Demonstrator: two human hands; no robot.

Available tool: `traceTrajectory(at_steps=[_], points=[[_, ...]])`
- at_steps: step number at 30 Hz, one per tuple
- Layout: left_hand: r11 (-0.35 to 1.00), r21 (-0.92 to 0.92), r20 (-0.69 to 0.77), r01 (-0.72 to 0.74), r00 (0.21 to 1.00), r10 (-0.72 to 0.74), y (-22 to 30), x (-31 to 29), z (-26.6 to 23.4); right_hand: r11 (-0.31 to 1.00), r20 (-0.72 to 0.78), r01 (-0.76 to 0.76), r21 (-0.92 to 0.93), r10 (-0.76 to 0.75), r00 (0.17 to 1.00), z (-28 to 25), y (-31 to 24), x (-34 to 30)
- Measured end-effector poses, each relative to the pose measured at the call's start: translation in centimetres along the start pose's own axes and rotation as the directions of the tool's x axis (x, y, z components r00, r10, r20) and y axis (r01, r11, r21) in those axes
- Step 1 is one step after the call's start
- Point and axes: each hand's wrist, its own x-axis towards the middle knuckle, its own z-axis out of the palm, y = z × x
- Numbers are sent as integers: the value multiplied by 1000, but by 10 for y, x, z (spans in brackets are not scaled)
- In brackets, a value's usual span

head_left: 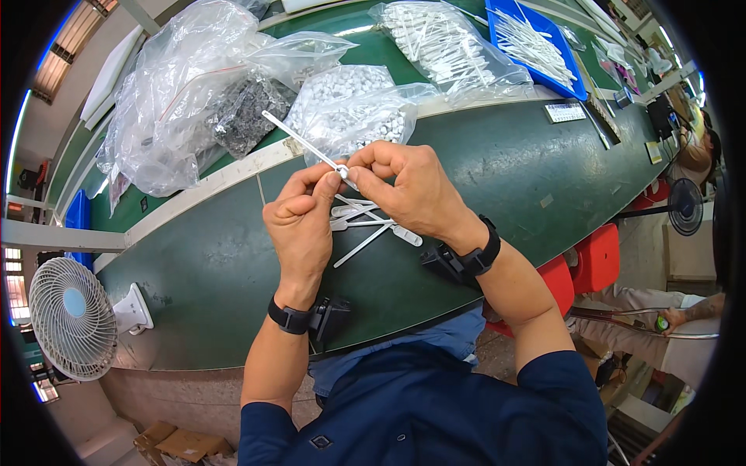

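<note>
Above the green bench, my two hands meet on a slim white plastic stick (299,140) that points up and to the left. My left hand (299,229) pinches it between thumb and fingertips from below. At its lower end sits a small rounded white piece (343,170), which the thumb and forefinger of my right hand (412,186) press from the right. My fingers partly cover that joint. Under the hands lies a loose, crossed pile of several white sticks with flat paddle-shaped ends (407,235).
Behind the hands stand a clear bag of small white caps (342,101), a bag of dark small parts (245,116) and a bag of white sticks (443,50). A blue tray (579,87) holds more sticks. A white fan (74,303) is at left; red stools (597,256) and another person are at right.
</note>
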Motion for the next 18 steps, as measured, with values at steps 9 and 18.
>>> traceTrajectory(at_steps=[9,18], points=[[998,42,-2,35,999,-35,5,-1,1,1000,-1,-11,-8,11,1000,-1,0,1],[982,168,15,-82,997,81,4,-3,2,973,-61,195,-125,-204,977,8,13,1]])
